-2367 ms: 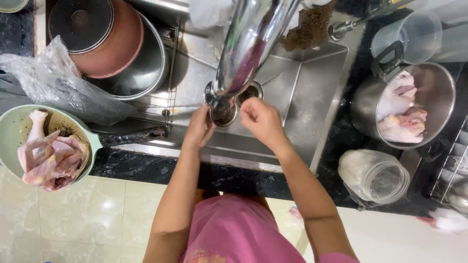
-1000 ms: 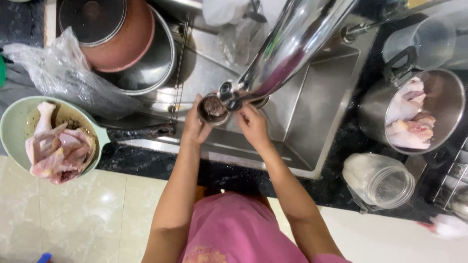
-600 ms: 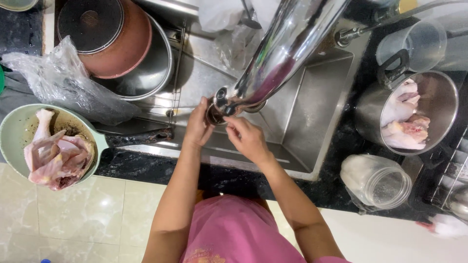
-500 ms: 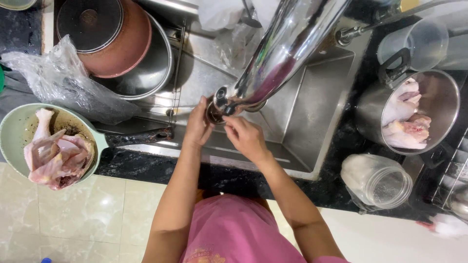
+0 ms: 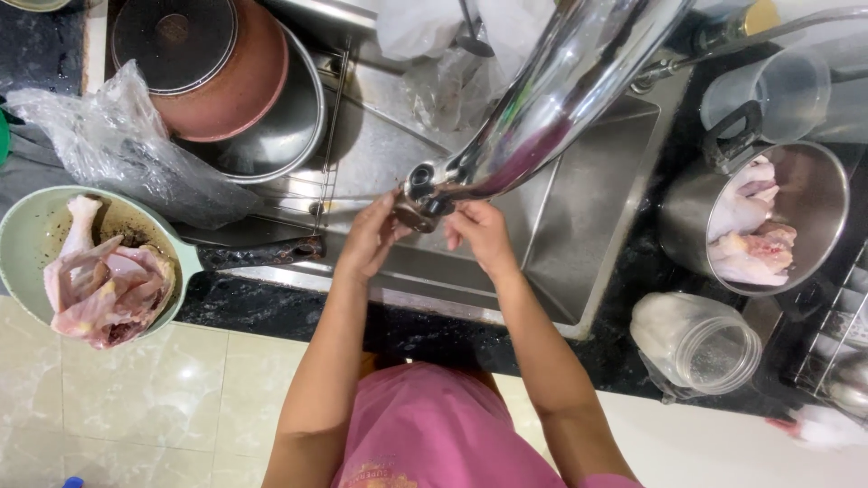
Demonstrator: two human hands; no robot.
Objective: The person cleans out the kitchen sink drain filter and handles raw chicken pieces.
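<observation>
Head view, looking straight down over a steel sink (image 5: 597, 235). Both hands are meeting at the mouth of a chrome tap spout (image 5: 542, 117), which is slanting in from the 1 o'clock corner and ending near the picture's centre. The left hand (image 5: 371, 237) is curling its fingers around a small dark, round piece (image 5: 414, 215) sitting directly under the spout's open end (whether this piece is joined to the spout cannot be told). The right hand (image 5: 479, 233) is pressing its fingertips together against the spout's tip, just at 3 o'clock of that piece; the two hands are lying close beside each other.

At 9 o'clock, a pale green bowl (image 5: 27, 262) is holding raw chicken pieces (image 5: 104, 289). At 10 o'clock, a crumpled clear plastic bag (image 5: 117, 145) is lying on the dark counter, and at 11 o'clock a reddish pot with a dark lid (image 5: 212, 68) is resting inside a steel basin (image 5: 289, 136). At 3 o'clock, a steel pot (image 5: 814, 208) is containing more raw chicken, with a glass jar (image 5: 705, 343) lying at 4 o'clock.
</observation>
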